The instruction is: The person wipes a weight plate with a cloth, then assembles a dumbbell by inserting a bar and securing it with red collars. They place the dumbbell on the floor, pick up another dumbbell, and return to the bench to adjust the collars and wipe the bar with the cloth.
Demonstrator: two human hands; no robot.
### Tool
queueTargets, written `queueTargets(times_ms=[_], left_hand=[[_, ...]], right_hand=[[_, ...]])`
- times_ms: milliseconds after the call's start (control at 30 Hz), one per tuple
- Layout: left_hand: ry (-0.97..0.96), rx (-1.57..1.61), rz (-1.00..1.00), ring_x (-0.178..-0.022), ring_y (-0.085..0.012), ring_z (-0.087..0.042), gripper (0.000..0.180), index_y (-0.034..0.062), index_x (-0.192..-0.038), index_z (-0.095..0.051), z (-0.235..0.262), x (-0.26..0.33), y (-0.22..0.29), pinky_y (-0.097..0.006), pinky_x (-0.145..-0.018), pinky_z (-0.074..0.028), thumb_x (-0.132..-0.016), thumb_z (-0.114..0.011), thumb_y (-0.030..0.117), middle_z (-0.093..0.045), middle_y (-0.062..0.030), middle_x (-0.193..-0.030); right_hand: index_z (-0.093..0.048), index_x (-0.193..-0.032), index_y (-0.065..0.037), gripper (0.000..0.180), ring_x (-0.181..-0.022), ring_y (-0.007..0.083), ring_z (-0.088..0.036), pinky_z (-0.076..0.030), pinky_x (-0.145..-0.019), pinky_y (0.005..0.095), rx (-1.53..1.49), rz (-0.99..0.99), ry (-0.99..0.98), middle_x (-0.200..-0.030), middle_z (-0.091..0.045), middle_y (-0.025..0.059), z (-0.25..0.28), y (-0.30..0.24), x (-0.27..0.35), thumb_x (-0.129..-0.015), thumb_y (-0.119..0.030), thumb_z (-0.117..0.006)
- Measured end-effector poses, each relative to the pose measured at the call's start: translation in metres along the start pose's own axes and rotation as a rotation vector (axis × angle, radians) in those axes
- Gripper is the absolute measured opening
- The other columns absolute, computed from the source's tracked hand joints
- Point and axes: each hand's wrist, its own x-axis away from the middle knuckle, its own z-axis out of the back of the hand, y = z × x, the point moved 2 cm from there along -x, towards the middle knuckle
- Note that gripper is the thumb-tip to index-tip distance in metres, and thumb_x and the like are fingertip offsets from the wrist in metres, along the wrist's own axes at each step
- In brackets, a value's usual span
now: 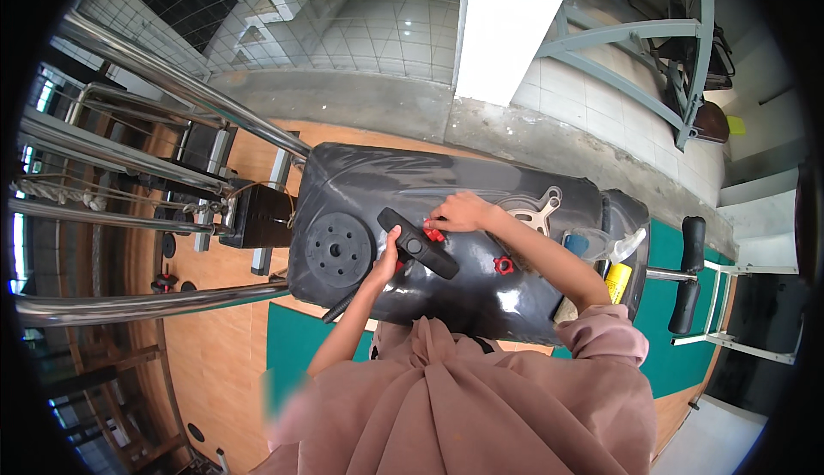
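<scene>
My left hand is wrapped round a black elongated piece with a round hub in its middle, held tilted above a shiny black padded bench. A bit of red shows beside those fingers, mostly hidden. At the piece's upper right side, my right hand has its fingers closed on a red star-shaped knob. A second red star knob lies on the bench to the right. Left of my hands rests a round black weight plate with several holes.
A silver multi-armed metal part, a clear bottle with a white nozzle and a yellow can lie toward the bench's right end. Chrome machine rails stand at left. Padded black rollers stick up at right. A white pillar rises beyond.
</scene>
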Motion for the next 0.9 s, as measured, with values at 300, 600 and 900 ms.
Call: queueTargets(times_ms=[300,600,900], left_hand=[[0.001,0.078,-0.069,-0.133,-0.023,-0.02,0.095,-0.0012,-0.141,-0.018,-0.014,0.01,0.008,-0.031,-0.109,-0.011,-0.082,-0.024,0.073,-0.023,-0.0145,-0.144],[0.022,0.038,-0.068,-0.133,-0.0229,-0.021,0.097,-0.0005,-0.141,-0.016,-0.009,-0.001,0.002,-0.034,-0.109,-0.012,-0.08,-0.025,0.075,-0.023,-0.0128,-0.143],[0.015,-0.026,-0.002,-0.131,-0.022,-0.027,0.096,-0.0005,-0.14,-0.021,-0.014,0.014,0.016,-0.033,-0.108,-0.016,-0.081,-0.022,0.075,-0.028,-0.0126,-0.143]], right_hand=[[-0.054,-0.112,-0.015,0.035,-0.097,0.0325,-0.059,-0.045,-0.083,0.0409,-0.236,0.226,0.152,-0.097,-0.064,0.0131,0.002,0.007,0.001,-0.088,-0.039,-0.046],[-0.053,-0.113,-0.015,0.039,-0.095,0.0299,-0.059,-0.045,-0.079,0.0404,-0.203,0.091,0.137,-0.102,-0.062,0.0125,0.002,0.002,-0.005,-0.083,-0.039,-0.057],[-0.051,-0.111,-0.012,0.05,-0.094,0.0319,-0.059,-0.046,-0.078,0.0431,0.051,-0.026,-0.174,-0.11,-0.06,0.01,-0.002,0.009,-0.014,-0.081,-0.052,-0.055]])
